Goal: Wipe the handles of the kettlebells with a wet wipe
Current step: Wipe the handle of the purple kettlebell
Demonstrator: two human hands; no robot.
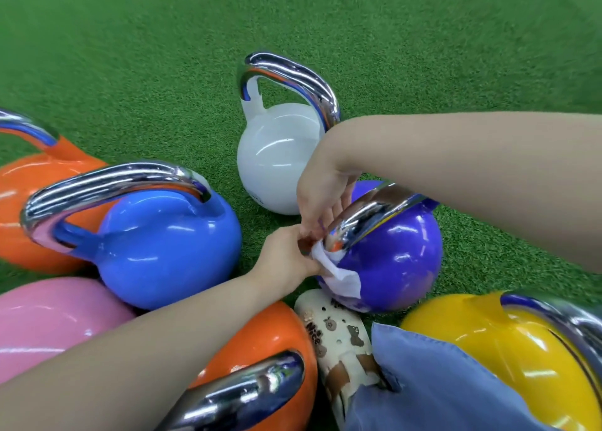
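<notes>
Left hand (286, 254) pinches wet wipe (338, 276) against purple kettlebell (397, 261) handle (368, 217); right hand (321, 196) fingers curl on handle, fingertips hidden.

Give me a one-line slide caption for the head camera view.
Both hands hold a wet wipe at the purple kettlebell's chrome handle, other kettlebells around on green turf.

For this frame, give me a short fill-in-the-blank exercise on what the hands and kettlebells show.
1. The wet wipe lies against the handle of the ____ kettlebell.
2. The left hand pinches the ____.
3. The kettlebell standing farthest from the person is ____.
4. The right hand reaches in beside the ____ hand.

Missing words: purple; wet wipe; white; left
</notes>
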